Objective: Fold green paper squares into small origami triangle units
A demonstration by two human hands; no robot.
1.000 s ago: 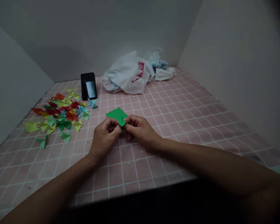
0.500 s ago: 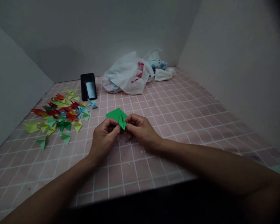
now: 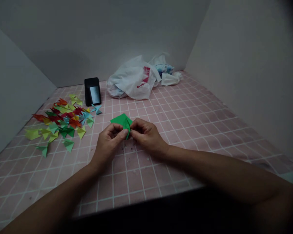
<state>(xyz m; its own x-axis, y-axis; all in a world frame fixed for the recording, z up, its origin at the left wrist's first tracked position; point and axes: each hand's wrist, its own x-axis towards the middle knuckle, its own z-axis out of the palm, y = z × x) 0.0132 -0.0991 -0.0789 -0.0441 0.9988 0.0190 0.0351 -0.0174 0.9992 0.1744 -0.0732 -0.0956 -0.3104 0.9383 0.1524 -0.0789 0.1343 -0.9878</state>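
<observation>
A partly folded piece of green origami paper is held between my two hands, just above the pink checked cloth. Its wide flat part points away from me and a narrow folded flap points toward me. My left hand pinches the flap's left side, thumb on top. On the other side, my right hand grips the right edge between thumb and curled fingers. The fingertips under the paper are hidden. To the left lies a pile of small folded paper pieces in green, yellow, red, orange and blue.
Behind the pile a black phone-like device stands tilted up. A crumpled white plastic bag sits at the back, with a second bag beside it. Grey walls enclose the pink checked cloth at the back and sides.
My left thumb has moved right onto the green flap and presses it down. The flap, which stood spread with a slit showing, now looks narrower. The other things stay put.
</observation>
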